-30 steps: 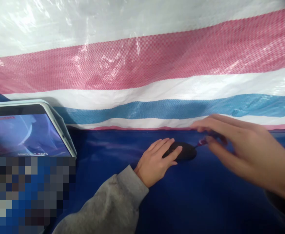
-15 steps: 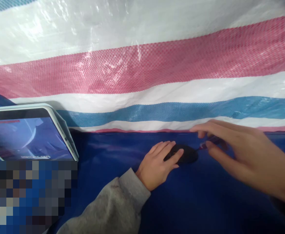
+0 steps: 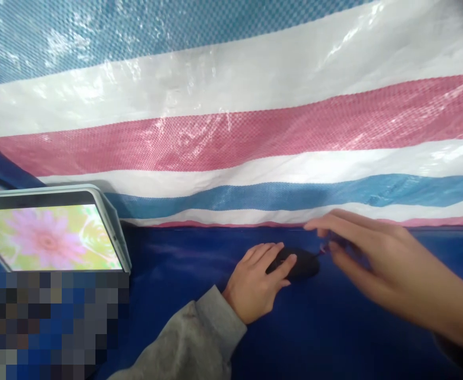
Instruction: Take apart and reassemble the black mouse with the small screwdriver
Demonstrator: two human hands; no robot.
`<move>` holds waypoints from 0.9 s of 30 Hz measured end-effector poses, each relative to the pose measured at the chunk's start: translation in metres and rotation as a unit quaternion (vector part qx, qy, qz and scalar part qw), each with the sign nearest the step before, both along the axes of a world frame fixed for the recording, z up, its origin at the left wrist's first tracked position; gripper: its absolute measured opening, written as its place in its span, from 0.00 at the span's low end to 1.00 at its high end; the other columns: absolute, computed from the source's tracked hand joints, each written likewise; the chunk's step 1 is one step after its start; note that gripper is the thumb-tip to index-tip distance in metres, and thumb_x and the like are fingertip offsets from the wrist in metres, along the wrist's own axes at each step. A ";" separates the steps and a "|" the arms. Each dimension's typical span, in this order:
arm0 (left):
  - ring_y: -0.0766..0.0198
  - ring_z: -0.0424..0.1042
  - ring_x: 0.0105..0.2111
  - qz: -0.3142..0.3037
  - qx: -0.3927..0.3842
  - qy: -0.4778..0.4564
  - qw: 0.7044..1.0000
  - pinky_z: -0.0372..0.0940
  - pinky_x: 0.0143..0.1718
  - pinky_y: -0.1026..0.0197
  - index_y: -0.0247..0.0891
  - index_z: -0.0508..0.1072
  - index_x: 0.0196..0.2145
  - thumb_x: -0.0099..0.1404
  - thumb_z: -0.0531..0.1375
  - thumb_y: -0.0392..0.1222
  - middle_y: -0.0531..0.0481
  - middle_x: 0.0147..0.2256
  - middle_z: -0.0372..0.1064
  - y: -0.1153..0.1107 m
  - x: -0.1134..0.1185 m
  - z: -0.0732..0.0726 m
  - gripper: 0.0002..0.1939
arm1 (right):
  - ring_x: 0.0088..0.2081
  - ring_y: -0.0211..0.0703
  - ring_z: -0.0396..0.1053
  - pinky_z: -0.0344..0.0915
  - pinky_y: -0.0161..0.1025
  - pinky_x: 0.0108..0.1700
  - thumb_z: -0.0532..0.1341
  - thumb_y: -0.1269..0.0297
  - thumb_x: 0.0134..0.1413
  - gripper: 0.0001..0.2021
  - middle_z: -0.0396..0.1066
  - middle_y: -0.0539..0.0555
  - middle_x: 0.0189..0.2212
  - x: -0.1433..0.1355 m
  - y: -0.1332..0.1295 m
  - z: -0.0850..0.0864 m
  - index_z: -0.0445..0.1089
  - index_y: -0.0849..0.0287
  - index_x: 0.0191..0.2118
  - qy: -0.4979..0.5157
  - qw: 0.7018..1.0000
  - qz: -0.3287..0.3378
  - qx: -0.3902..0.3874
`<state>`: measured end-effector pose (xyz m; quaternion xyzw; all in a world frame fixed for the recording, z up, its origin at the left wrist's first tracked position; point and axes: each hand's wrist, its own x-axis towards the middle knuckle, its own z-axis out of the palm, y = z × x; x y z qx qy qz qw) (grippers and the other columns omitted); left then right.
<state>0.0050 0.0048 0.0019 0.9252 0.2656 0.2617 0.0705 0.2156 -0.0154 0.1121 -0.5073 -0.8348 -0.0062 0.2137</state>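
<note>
A black computer mouse [image 3: 303, 265] lies on the dark blue surface, its left end under the fingers of my left hand [image 3: 257, 279]. That hand rests over the mouse with thumb and fingers closed on it. To the right, my right hand [image 3: 377, 253] curls around a thin dark item with a purple-red part [image 3: 323, 248]. It reaches the right end of the mouse. My fingers hide most of this item, and motion blurs it, so its kind cannot be made out. My right forefinger extends past it towards the back edge.
A tablet [image 3: 114, 237] in a pale case stands at the left, a pink flower on its screen. Behind the blue surface [image 3: 314, 332] hangs a striped plastic sheet [image 3: 215, 140]. A pixelated patch covers the lower left.
The view has tilted upward, so everything sits slightly lower. The tablet's picture has changed from a blue scene to a pink flower. Both hands keep nearly the same places at the mouse.
</note>
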 end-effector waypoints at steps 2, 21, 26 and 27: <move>0.51 0.61 0.58 -0.004 -0.004 -0.001 1.000 0.61 0.56 0.44 0.37 0.63 0.58 0.70 0.53 0.40 0.36 0.58 0.60 0.000 -0.001 0.002 0.20 | 0.36 0.47 0.74 0.71 0.43 0.36 0.52 0.66 0.60 0.12 0.74 0.57 0.40 -0.001 0.000 0.000 0.67 0.56 0.47 0.001 1.000 0.002 -0.007; 0.51 0.62 0.58 -0.001 -0.001 -0.010 1.000 0.63 0.55 0.44 0.37 0.63 0.59 0.70 0.53 0.39 0.36 0.57 0.61 0.000 0.000 0.003 0.20 | 0.33 0.47 0.74 0.69 0.42 0.33 0.51 0.67 0.60 0.12 0.74 0.56 0.38 0.000 0.002 0.001 0.69 0.56 0.44 0.008 1.000 -0.028 0.005; 0.50 0.62 0.58 -0.003 -0.008 -0.015 1.000 0.63 0.55 0.42 0.38 0.63 0.59 0.70 0.53 0.39 0.36 0.57 0.61 0.000 0.000 0.002 0.20 | 0.34 0.47 0.74 0.69 0.42 0.33 0.51 0.68 0.59 0.13 0.73 0.56 0.38 -0.001 0.002 0.002 0.68 0.57 0.46 0.006 1.000 -0.019 -0.015; 0.50 0.61 0.58 -0.003 -0.010 -0.013 1.000 0.62 0.55 0.42 0.38 0.63 0.59 0.70 0.53 0.39 0.36 0.57 0.61 0.000 0.000 0.002 0.20 | 0.34 0.47 0.74 0.69 0.41 0.34 0.51 0.68 0.60 0.13 0.73 0.56 0.37 -0.001 0.002 0.002 0.69 0.58 0.46 0.008 1.000 -0.026 -0.011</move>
